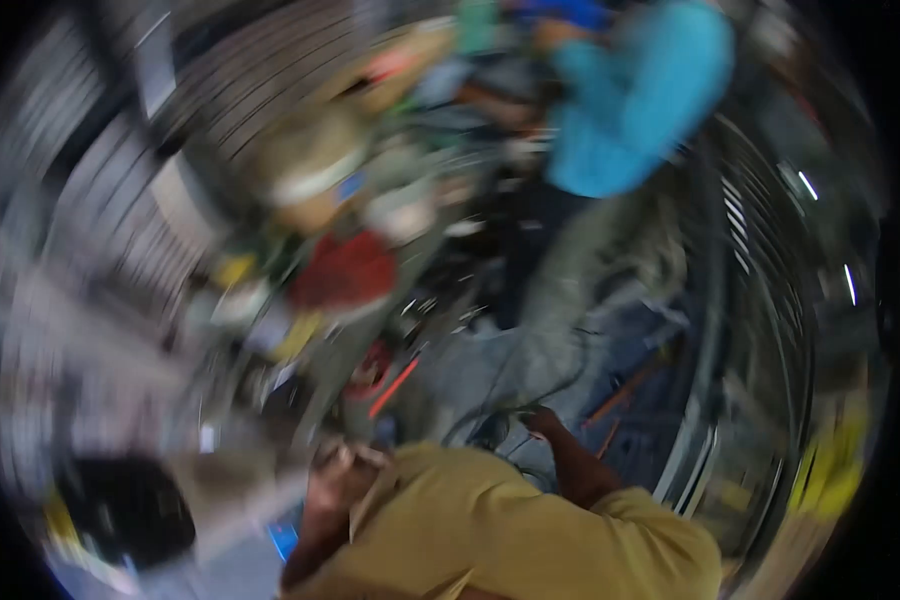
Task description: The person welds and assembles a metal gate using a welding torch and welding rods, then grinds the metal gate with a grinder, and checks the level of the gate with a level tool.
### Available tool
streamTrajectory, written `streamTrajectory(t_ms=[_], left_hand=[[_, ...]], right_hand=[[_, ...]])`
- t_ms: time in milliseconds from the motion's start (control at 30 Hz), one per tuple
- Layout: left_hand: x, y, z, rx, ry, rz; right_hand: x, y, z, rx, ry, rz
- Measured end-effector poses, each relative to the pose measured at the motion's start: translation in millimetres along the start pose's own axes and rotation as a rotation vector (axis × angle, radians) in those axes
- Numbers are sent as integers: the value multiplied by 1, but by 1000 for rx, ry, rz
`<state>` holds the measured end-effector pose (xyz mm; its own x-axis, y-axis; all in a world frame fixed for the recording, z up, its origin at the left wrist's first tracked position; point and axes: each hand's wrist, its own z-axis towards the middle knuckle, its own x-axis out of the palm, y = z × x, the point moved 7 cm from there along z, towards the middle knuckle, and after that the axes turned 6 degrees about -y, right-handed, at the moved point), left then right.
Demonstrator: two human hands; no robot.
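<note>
Strong motion blur smears the whole view. My left hand [342, 472] is low and left of centre, in front of my yellow-tan shirt [510, 530]. Its fingers look bent, but the blur hides whether anything is in them. To the right, my right hand [542, 424] reaches out past the shirt, beside a dark rounded object [492, 432] with thin cables near it. I cannot make out whether that hand touches the object, and its fingers are smeared. A bright orange-red strip [394, 388] lies ahead, between the two hands.
A person in a turquoise top [635, 100] is bent over at the upper right. A cluttered bench on the left carries a red object [345, 272] and a tan container [310, 165]. Metal rails [705, 330] run along the right. A black rounded object [130, 510] is at lower left.
</note>
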<state>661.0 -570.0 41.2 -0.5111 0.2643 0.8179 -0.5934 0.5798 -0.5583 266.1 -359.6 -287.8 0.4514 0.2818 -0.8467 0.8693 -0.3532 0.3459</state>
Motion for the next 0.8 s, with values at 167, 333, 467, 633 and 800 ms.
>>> streamTrajectory(t_ms=[167,333,467,633,800], left_hand=[[123,18,74,-43,511,191],[225,107,103,32,740,571],[308,212,104,397,1008,777],[390,348,110,392,1120,852],[459,463,103,431,1195,781]], right_hand=[[-86,66,30,395,-285,374],[-130,99,-39,449,-413,562],[-72,70,-123,523,-337,609],[-92,16,-253,794,-394,707],[-178,-68,-390,1075,-854,814]])
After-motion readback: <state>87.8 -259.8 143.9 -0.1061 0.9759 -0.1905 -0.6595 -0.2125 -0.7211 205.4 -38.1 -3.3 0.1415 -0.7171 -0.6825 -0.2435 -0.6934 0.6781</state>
